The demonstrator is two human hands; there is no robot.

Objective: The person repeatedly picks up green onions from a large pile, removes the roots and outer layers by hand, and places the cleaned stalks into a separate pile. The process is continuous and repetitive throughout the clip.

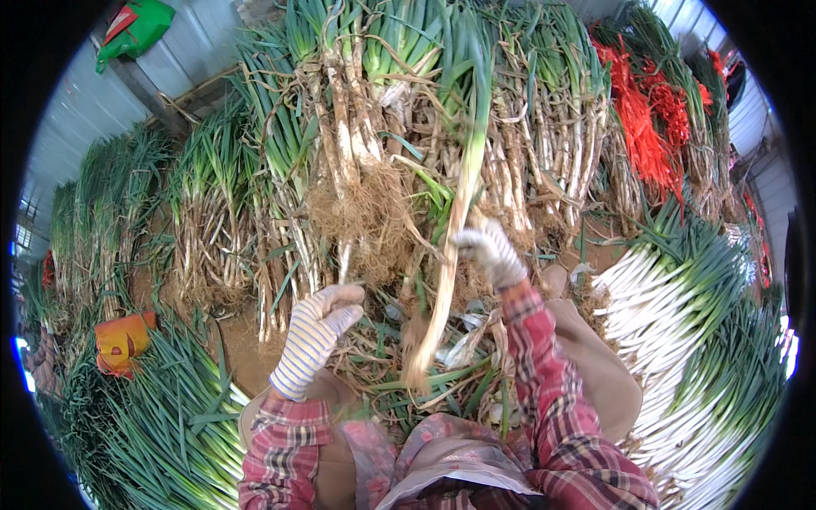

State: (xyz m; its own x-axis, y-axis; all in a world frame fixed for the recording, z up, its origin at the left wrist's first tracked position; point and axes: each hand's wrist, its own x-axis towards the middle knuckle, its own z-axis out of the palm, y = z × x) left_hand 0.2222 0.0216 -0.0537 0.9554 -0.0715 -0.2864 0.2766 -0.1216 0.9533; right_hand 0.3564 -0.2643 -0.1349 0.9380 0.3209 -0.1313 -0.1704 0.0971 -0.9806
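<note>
In front of me my right hand (491, 255), in a striped knit glove, grips a large green onion (454, 255) by its pale stalk. The onion's leaves point away from me, and its blurred root end hangs down between my arms. My left hand (319, 335), in the same kind of glove, is raised to the left of the stalk, fingers curled with a gap to the thumb, with nothing visible in it. Just beyond my hands stand untrimmed green onions (344, 137) with soil on their stalks and a mass of brown roots (370, 217).
Cleaned white-stalked onions (650, 325) lie piled at right, more leafy onions (172, 395) at left. Leaf scraps (382, 357) cover the ground between my knees. Red plastic strips (644, 121) hang on bundles at upper right. An orange bag (124, 341) rests at left. Metal sheeting (204, 38) stands behind.
</note>
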